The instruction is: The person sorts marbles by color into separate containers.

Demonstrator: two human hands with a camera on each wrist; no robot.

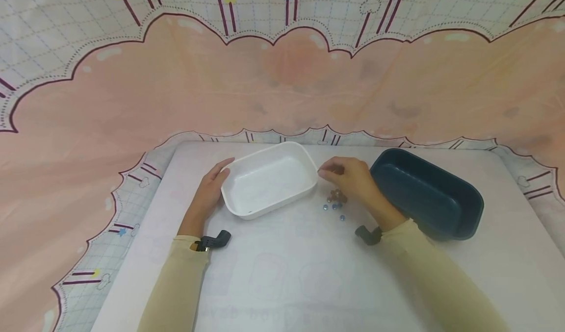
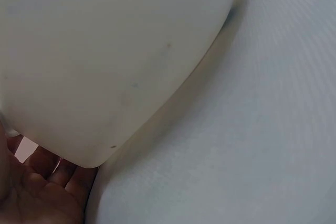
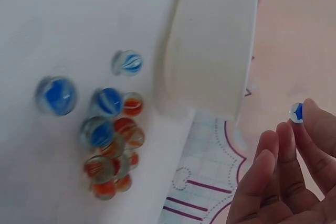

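Note:
A white rectangular dish (image 1: 270, 180) lies on the white tabletop, turned at a slant. At its left end my left hand (image 1: 211, 189) grips it, with the thumb near the rim and the other fingers along the outer wall (image 2: 105, 66). Just right of the dish, my right hand (image 1: 350, 177) pinches a clear marble with blue inside (image 3: 296, 113) between thumb and index finger. Below that hand sits a cluster of marbles: several orange ones (image 3: 100, 169) packed together, and blue ones (image 3: 56, 95) beside and apart from them.
A dark blue rectangular tub (image 1: 430, 192) stands to the right, partly behind my right forearm. Patterned pink and white cloth (image 1: 265, 87) hangs behind the white tabletop (image 1: 273, 273) and shows along its sides.

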